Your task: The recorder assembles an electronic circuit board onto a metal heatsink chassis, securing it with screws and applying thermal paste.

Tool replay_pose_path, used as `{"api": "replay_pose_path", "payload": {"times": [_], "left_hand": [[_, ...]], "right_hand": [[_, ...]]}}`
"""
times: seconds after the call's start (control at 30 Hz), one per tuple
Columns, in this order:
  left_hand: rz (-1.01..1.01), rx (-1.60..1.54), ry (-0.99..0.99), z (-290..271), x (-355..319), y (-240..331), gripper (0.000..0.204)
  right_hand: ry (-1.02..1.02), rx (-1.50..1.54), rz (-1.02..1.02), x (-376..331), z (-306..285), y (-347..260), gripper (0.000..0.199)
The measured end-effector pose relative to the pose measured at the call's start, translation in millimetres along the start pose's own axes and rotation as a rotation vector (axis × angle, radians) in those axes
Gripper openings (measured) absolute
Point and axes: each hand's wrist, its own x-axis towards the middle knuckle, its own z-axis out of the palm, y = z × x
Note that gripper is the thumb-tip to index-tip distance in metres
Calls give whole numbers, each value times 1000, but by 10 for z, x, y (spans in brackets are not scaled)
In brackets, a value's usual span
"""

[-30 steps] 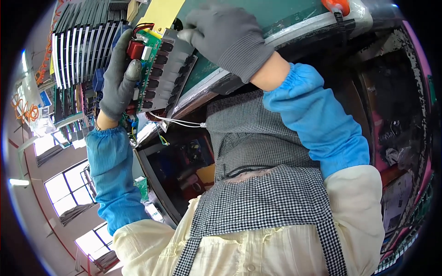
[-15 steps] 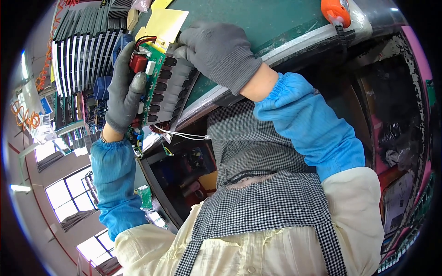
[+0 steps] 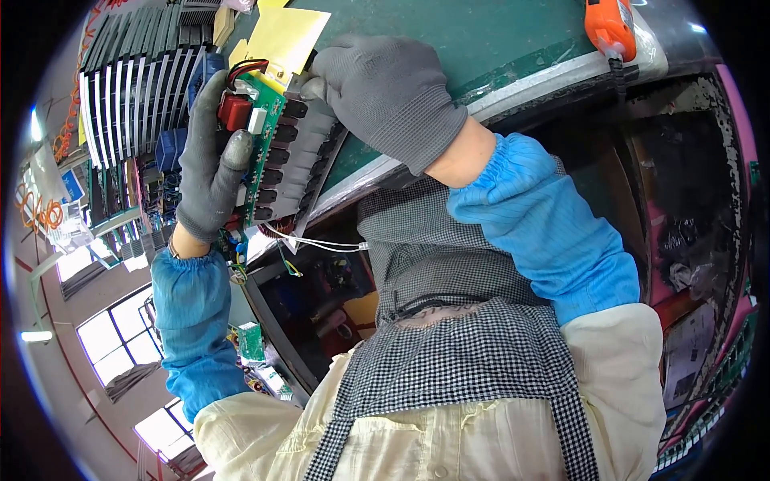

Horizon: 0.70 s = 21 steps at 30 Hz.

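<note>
At the near edge of the bench (image 3: 505, 44), the board (image 3: 265, 152) points forward, its long axis leaning right; the left hand (image 3: 205, 172) clamps its left side, thumb spread; the right hand (image 3: 389, 96) curls at its far end, grip I cannot tell

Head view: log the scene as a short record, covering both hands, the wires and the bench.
Left hand: gloved, holding the left side of a green circuit board
Right hand: gloved, at the upper end of a grey metal piece; grip unclear
Wires: white pair, running toward the apron
Bench: green top, orange tool at right
</note>
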Motion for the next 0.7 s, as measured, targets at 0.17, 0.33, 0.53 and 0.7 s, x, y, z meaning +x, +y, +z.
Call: {"api": "replay_pose_path", "payload": {"times": [0.17,0.33,0.53,0.7], "left_hand": [[24,-2,32,-127,16,48,67],[83,89,5,-207,-187,40,67],[-63,123,-42,-605,-286,219,70],[-259,-792,710,-776,-1456,-630,55]], "right_hand": [[-22,51,22,147,-108,-112,19],[-95,238,-23,93,-135,-167,19],[-50,475,155,-139,-757,-155,18],[-107,873,454,-236,-942,-360,22]]}}
